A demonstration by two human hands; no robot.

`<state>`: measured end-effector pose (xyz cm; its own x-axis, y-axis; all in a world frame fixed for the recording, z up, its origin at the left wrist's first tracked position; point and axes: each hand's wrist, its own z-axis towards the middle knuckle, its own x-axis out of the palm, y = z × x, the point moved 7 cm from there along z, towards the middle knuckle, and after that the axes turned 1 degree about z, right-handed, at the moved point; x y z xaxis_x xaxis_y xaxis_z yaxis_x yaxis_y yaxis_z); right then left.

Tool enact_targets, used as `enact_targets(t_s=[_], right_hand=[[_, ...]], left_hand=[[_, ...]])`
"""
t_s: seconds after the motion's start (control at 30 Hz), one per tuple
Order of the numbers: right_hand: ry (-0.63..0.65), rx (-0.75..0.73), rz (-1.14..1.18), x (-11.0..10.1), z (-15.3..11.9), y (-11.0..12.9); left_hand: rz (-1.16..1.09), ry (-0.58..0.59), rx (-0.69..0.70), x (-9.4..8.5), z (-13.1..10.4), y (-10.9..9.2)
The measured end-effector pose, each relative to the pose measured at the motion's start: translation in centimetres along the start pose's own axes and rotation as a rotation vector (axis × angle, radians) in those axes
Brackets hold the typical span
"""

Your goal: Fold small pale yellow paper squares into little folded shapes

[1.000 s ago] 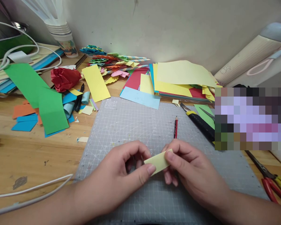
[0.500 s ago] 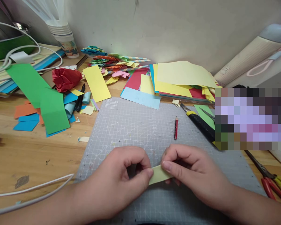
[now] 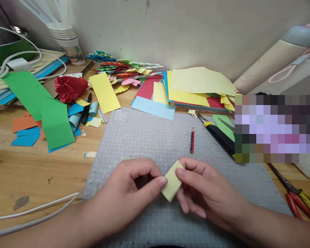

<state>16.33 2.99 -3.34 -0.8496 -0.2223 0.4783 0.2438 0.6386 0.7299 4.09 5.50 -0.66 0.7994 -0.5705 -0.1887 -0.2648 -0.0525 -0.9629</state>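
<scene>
A small pale yellow paper piece (image 3: pixel 171 183) is held tilted between both hands above the grey cutting mat (image 3: pixel 150 137). My left hand (image 3: pixel 136 189) pinches its left edge between thumb and forefinger. On the other side, my right hand (image 3: pixel 204 186) grips the upper right edge with thumb and forefinger, its lower fingers curled loosely below the paper. Beyond the hands, a short red pencil (image 3: pixel 192 140) lies on the mat. A black and yellow utility knife (image 3: pixel 218 136) rests at the mat's right side.
Green paper (image 3: pixel 58 120), a crumpled red paper (image 3: pixel 71 88) and blue scraps lie at left. Coloured sheets (image 3: pixel 201 81) and paper flowers (image 3: pixel 129 70) line the wall. Red-handled scissors (image 3: pixel 296 201) lie at right; a white cable (image 3: pixel 41 212) crosses the left front.
The pale yellow paper has been turned from nearly level to a steep slant, showing more of its face. My right hand's lower fingers have spread a little below it.
</scene>
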Motion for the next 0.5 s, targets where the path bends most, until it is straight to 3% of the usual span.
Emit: enact_targets(t_s=[0.17,0.27,0.5], right_hand=[[0.041,0.113,0.145,0.2,0.2,-0.5],[0.048,0.114,0.135,0.2,0.2,-0.6],[-0.084,-0.033,0.003,-0.7,0.2,0.2]], left_hand=[[0.072,-0.001,0.2,0.1,-0.5,-1.4],[0.156,0.075,0.323,0.8,-0.7,-1.9],[0.165,0.042,0.322,0.5,-0.6,-1.9]])
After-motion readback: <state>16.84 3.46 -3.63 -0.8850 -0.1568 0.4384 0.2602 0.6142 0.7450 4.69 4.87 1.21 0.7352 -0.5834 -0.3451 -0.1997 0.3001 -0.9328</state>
